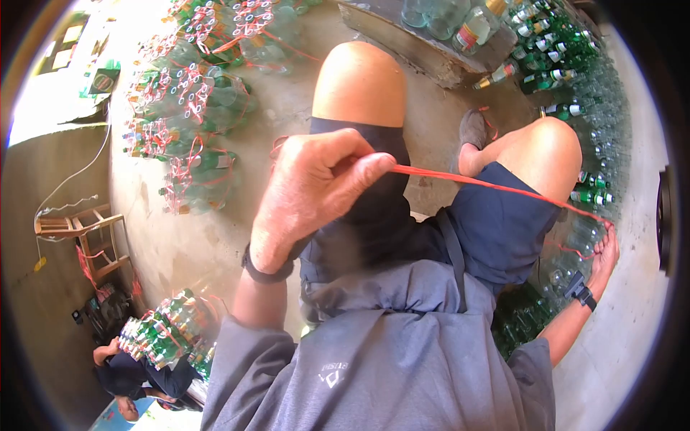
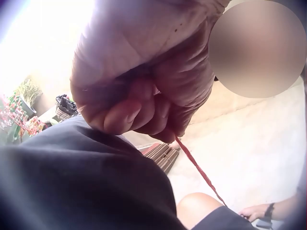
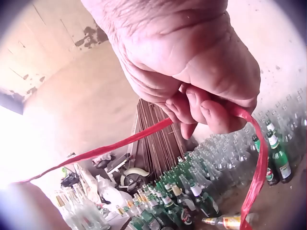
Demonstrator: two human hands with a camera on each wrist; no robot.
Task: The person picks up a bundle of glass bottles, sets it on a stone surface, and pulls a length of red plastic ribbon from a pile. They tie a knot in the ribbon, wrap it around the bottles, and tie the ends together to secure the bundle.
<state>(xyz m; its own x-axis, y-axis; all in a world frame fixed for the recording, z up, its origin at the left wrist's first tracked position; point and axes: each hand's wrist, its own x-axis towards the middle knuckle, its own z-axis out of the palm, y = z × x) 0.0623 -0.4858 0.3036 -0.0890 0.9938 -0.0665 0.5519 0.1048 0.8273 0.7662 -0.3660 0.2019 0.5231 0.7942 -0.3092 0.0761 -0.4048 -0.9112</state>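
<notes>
Left hand [image 1: 305, 190] pinches strap [image 1: 474, 182] between thumb and index. Right hand [image 1: 606, 253] clenched round it; strap crosses under curled fingers [image 3: 213, 115], tail hanging.

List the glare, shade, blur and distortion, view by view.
Head: fisheye curvature, dark rim, upper left blown out. Left wrist: glare upper left, left hand shaded, blurred disc upper right. Right wrist: glare at left, where the red strip washes out.

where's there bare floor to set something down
Bare floor shows between the tied bottle bundles, wooden stool and left forearm. A smaller patch lies between the knees, partly under the red ribbon. It's crowded on the right, with loose bottles.
</notes>
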